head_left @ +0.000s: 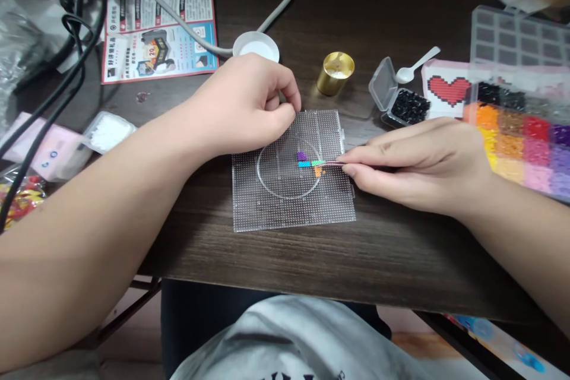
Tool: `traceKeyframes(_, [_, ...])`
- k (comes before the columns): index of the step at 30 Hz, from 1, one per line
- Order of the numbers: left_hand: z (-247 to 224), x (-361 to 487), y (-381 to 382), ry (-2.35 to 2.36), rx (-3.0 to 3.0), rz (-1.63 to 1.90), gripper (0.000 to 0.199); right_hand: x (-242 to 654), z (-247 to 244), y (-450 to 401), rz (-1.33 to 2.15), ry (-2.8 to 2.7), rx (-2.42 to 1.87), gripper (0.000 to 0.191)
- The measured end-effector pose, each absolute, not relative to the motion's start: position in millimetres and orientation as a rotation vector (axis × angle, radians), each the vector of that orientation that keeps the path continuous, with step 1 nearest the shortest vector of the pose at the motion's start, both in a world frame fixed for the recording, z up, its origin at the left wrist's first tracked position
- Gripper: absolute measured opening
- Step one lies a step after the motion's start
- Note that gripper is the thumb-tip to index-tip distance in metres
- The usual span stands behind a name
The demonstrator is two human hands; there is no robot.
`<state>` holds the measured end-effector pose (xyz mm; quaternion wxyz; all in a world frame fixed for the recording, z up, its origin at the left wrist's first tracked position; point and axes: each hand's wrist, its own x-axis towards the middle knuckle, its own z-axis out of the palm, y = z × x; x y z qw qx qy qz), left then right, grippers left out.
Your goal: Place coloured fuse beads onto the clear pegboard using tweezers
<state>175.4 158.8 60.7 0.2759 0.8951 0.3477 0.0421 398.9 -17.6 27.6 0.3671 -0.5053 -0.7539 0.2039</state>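
Note:
A clear pegboard [289, 214] lies on the dark table, with a transparent ring on it. Small patches of purple [301, 156], blue [304, 164], green and orange beads [317, 171] sit within and by the ring's right side. My right hand [414, 160] pinches thin tweezers [332, 163], whose tips reach the green beads. My left hand [253, 101] rests over the board's upper left corner, fingers curled in; what they hold, if anything, is hidden.
Behind the board stand a white round dish [256, 46] and a gold cup [335, 73]. To the right are a box of black beads [409, 107], a white spoon [417, 65] and a bead tray [512, 142]. Cables [78, 71], a leaflet [158, 29] and white beads [108, 132] lie left.

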Motion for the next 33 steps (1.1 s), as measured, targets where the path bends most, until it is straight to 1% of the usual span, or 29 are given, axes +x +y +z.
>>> traceKeyframes(6, [64, 177, 159, 0.925, 2.38, 0.054, 0.032, 399, 29, -19, 0.535, -1.943, -1.357, 0.018])
traceKeyframes(13, [67, 176, 158, 0.935, 2.341, 0.052, 0.027, 397, 28, -17, 0.56, -1.933, -1.301, 0.021])
traceKeyframes(18, [63, 176, 161, 0.911, 2.276, 0.084, 0.024, 398, 31, -14, 0.623, -1.92, -1.233, 0.02])
traceKeyframes(25, [56, 172, 167, 0.799, 2.313, 0.157, 0.026, 401, 30, -15, 0.623, -1.884, -1.233, 0.019])
traceKeyframes(33, [59, 172, 164, 0.823, 2.347, 0.131, 0.027, 404, 32, -18, 0.665, -1.918, -1.231, 0.018])
